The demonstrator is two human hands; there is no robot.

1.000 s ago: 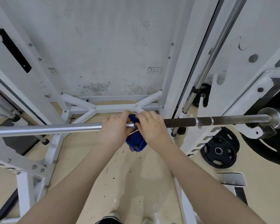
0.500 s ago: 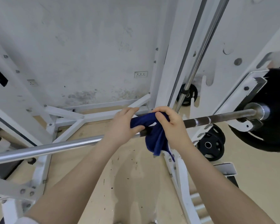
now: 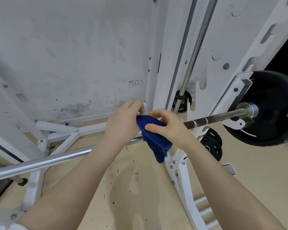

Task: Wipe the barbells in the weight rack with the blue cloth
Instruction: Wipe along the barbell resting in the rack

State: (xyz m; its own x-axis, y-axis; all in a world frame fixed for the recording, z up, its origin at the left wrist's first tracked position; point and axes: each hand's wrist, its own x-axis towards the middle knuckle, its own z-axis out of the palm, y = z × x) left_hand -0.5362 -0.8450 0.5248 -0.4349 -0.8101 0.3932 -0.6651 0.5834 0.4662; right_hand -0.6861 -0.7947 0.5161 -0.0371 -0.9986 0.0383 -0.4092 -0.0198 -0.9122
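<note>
Holding the blue cloth [image 3: 154, 138] between both hands at mid-bar, just inside the rack's right upright [image 3: 176, 165]. My right hand [image 3: 166, 126] pinches the cloth, thumb pressed on its near face and fingers curled over the top; my left hand [image 3: 125, 120] grips its left edge, fingers curled behind so I cannot tell exactly how they lie. Cloth drapes over the barbell [image 3: 56, 159] and hangs below it in a loose point, hiding the bar where it crosses. Bar's long axis runs from the lower left edge of the rack up to the right, ending at the sleeve and black plate [image 3: 273, 112] outside the right upright. Left of my hands the shaft is bright chrome, right of them it is dark and knurled with ring marks. Right hand is nearer the dark stretch, left hand nearer the chrome. Judging from this, the wipe has to run along that axis, sliding the wrapped cloth either way; the right side is short before the upright's hook blocks it. A second steel bar [image 3: 194, 47] stands upright behind, untouched.
</note>
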